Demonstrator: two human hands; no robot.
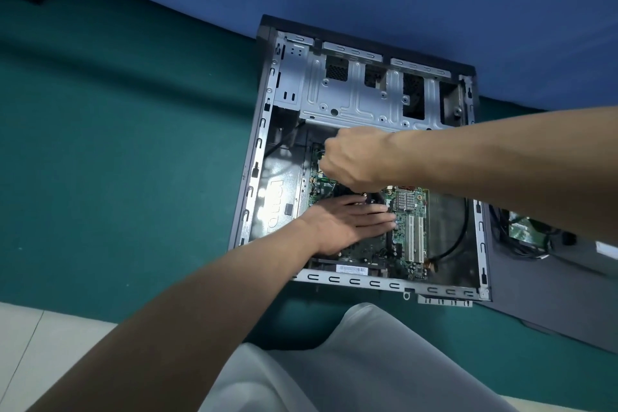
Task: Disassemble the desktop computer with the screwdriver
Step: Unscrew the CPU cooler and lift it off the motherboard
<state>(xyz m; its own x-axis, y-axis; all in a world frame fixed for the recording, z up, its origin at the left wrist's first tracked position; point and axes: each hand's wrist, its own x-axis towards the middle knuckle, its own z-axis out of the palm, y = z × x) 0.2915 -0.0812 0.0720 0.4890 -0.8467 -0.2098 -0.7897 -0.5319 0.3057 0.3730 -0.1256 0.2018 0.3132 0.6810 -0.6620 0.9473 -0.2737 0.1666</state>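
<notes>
On the green mat [133, 144], the computer case [264, 130] lies on its side, open, with its far end against a blue wall. Done: the side panel [541, 284] is off and lies just right of the case, with loose cabled parts [525, 227] resting on it; the drive cage [351, 90] at the far end appears bare. Left to do: the motherboard [411, 231] sits inside, not yet out. The left hand [344, 221] lies flat on the board, fingers straight and together. The right hand [354, 157] is curled into a fist above the board's far-left part. A dark stub beneath it is probably the screwdriver [369, 199], mostly hidden.
</notes>
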